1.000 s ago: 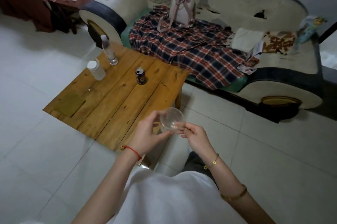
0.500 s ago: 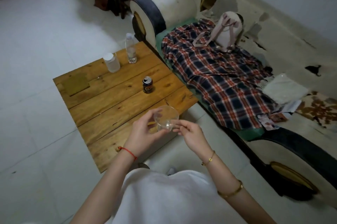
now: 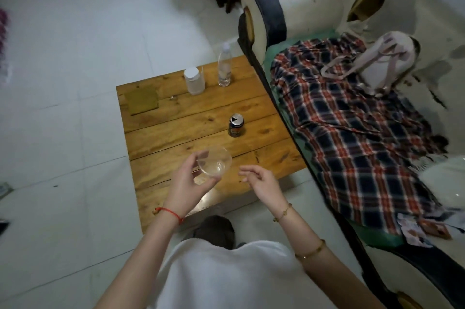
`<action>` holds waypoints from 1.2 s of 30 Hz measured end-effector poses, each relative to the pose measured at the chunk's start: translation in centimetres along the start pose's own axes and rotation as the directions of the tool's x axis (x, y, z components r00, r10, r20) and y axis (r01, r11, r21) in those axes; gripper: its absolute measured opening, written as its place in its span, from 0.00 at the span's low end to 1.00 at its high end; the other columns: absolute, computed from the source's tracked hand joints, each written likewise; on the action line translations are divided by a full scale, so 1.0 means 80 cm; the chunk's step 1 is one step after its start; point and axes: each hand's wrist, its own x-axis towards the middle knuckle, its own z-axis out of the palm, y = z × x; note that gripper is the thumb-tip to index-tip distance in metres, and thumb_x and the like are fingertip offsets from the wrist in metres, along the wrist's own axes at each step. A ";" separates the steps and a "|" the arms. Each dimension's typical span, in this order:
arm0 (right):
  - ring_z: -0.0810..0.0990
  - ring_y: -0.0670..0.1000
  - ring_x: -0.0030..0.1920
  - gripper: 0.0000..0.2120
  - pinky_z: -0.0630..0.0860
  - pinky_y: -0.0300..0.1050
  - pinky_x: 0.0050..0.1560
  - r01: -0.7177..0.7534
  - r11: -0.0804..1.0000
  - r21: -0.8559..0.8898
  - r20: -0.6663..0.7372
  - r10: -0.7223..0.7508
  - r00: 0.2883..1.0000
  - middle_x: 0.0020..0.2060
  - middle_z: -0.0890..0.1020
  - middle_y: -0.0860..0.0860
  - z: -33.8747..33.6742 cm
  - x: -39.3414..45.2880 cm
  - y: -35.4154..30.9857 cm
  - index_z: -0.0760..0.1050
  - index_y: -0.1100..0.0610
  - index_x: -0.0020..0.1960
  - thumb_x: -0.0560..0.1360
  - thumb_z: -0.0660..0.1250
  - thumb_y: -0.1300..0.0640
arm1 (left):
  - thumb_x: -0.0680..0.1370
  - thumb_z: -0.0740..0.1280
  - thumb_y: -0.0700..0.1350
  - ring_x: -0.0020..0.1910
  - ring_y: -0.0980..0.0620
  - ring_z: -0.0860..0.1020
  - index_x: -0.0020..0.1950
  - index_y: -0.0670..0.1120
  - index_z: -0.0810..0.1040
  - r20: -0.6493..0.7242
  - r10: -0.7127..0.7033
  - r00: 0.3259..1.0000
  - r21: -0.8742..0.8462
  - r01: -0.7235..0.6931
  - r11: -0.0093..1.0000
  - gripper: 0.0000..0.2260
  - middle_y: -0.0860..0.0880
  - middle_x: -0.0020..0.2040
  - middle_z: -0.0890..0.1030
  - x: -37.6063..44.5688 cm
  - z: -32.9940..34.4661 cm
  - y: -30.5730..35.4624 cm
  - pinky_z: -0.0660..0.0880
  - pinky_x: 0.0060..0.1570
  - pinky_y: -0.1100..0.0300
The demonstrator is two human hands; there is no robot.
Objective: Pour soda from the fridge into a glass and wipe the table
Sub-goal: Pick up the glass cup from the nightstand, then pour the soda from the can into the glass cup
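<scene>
One hand, my left hand point(image 3: 187, 184), grips the clear glass point(image 3: 214, 163) over the near part of the wooden table point(image 3: 176, 137). My right hand point(image 3: 261, 181) is just beside it, fingers loosely curled, holding nothing. The soda can point(image 3: 236, 125) stands beyond.

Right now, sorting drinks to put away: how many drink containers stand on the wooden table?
3: an opened soda can mid-table, a clear plastic bottle at the far edge near the sofa, and a white-capped jar beside it. None appears hidden.

honey-brown table point(image 3: 201, 117), dark-blue can point(image 3: 235, 125) — red-navy plaid blanket point(image 3: 352, 137)
</scene>
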 end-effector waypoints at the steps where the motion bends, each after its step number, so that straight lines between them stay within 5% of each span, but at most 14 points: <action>1: 0.81 0.47 0.52 0.12 0.77 0.39 0.52 -0.011 1.000 -0.017 -0.006 0.011 1.000 0.52 0.83 0.48 -0.003 0.016 -0.003 0.77 0.55 0.60 0.81 0.59 0.60 | 0.69 0.78 0.45 0.59 0.65 0.74 0.67 0.52 0.72 -0.013 -0.013 1.000 0.010 0.013 1.000 0.28 0.59 0.61 0.76 0.012 -0.002 -0.004 0.72 0.53 0.75; 5: 0.77 0.43 0.42 0.11 0.74 0.35 0.44 -0.031 0.997 -0.075 -0.056 0.027 0.998 0.41 0.79 0.45 -0.018 0.088 -0.021 0.77 0.57 0.60 0.79 0.64 0.58 | 0.69 0.78 0.42 0.57 0.66 0.74 0.65 0.51 0.73 -0.075 -0.056 0.996 0.018 0.058 0.998 0.27 0.58 0.60 0.77 0.058 -0.011 -0.014 0.74 0.54 0.71; 9: 0.77 0.43 0.43 0.12 0.71 0.32 0.40 -0.047 0.985 -0.169 -0.098 0.031 0.995 0.44 0.79 0.46 -0.031 0.158 -0.038 0.75 0.57 0.61 0.78 0.66 0.57 | 0.68 0.78 0.41 0.57 0.60 0.76 0.63 0.50 0.73 -0.108 -0.091 0.990 0.027 0.094 0.995 0.27 0.57 0.59 0.78 0.098 -0.016 -0.022 0.72 0.52 0.74; 16: 0.79 0.52 0.50 0.15 0.77 0.49 0.56 -0.137 0.948 -0.288 -0.129 0.103 0.986 0.47 0.80 0.51 -0.035 0.262 -0.033 0.74 0.61 0.62 0.76 0.68 0.57 | 0.67 0.78 0.39 0.57 0.58 0.75 0.64 0.47 0.73 -0.160 -0.149 0.976 0.052 0.159 0.986 0.28 0.57 0.59 0.77 0.153 -0.015 -0.037 0.66 0.49 0.82; 23: 0.78 0.57 0.61 0.22 0.74 0.48 0.60 -0.141 0.888 -0.439 -0.050 0.132 0.990 0.62 0.79 0.56 -0.025 0.336 0.008 0.70 0.61 0.66 0.75 0.71 0.57 | 0.68 0.78 0.41 0.58 0.58 0.76 0.63 0.53 0.71 -0.216 -0.232 0.948 -0.005 0.237 0.972 0.28 0.58 0.59 0.77 0.189 0.012 -0.079 0.74 0.57 0.65; 32: 0.73 0.55 0.64 0.35 0.72 0.52 0.65 -0.020 0.914 -0.405 -0.007 0.019 1.000 0.65 0.74 0.56 -0.015 0.395 0.074 0.66 0.59 0.71 0.69 0.77 0.54 | 0.68 0.78 0.41 0.60 0.57 0.77 0.65 0.47 0.72 -0.290 -0.327 0.899 -0.027 0.334 0.942 0.28 0.54 0.61 0.79 0.209 0.075 -0.152 0.75 0.58 0.65; 36: 0.74 0.53 0.62 0.35 0.73 0.53 0.64 0.051 0.933 -0.356 0.003 -0.053 0.999 0.61 0.75 0.54 -0.005 0.417 0.098 0.68 0.58 0.66 0.65 0.79 0.50 | 0.69 0.77 0.41 0.62 0.55 0.76 0.66 0.47 0.72 -0.297 -0.346 0.890 -0.009 0.359 0.933 0.28 0.53 0.62 0.78 0.211 0.094 -0.177 0.76 0.61 0.56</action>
